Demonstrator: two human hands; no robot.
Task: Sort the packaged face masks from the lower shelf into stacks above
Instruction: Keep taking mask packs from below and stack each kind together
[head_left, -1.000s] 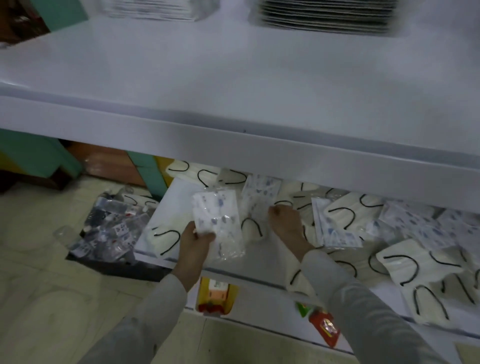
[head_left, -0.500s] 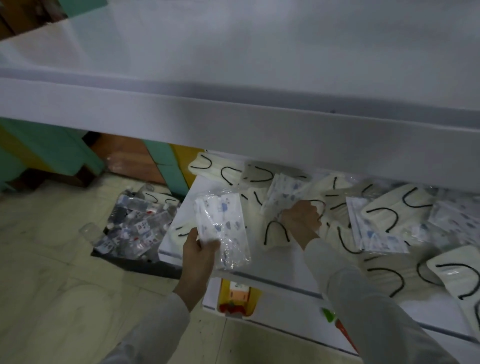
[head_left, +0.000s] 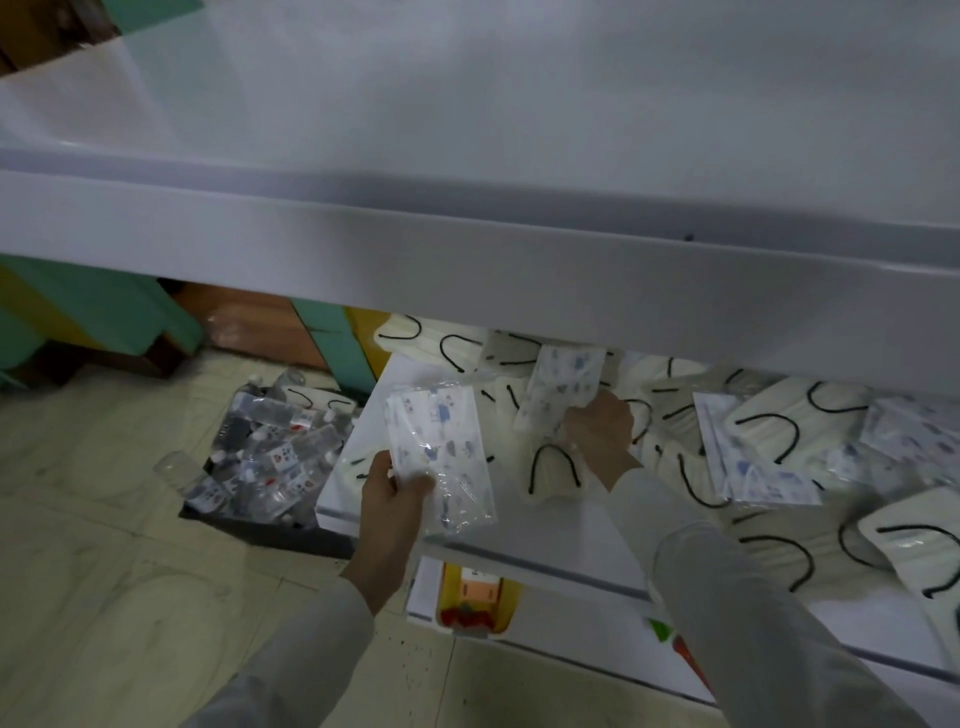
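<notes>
At the lower left of the frame a dark tray (head_left: 270, 538) sits on the floor, filled with a jumble of clear bottles (head_left: 270, 452). Just right of it the left hand (head_left: 389, 501) comes up from the bottom edge. Its fingers (head_left: 415, 483) and thumb pinch printed mask packets (head_left: 441, 441) by a lower corner, in front of the left end of the lower shelf (head_left: 371, 410); how many packets, I cannot tell. A yellow package (head_left: 475, 597) shows under the shelf edge.

Near the centre the right hand (head_left: 602, 431) reaches onto the shelf, fingers curled round the lower end of a single printed packet (head_left: 563, 382) that tilts up over the pile. Cream masks (head_left: 784, 423) with black ear loops and more printed ones lie overlapping across the shelf to the right edge. The white table (head_left: 467, 145) fills the upper half.

A second ago two stacks showed at the table's far edge; they are out of frame now. The left hand holds its packets much as before. The right hand was then reaching for the single packet and now grips it.
</notes>
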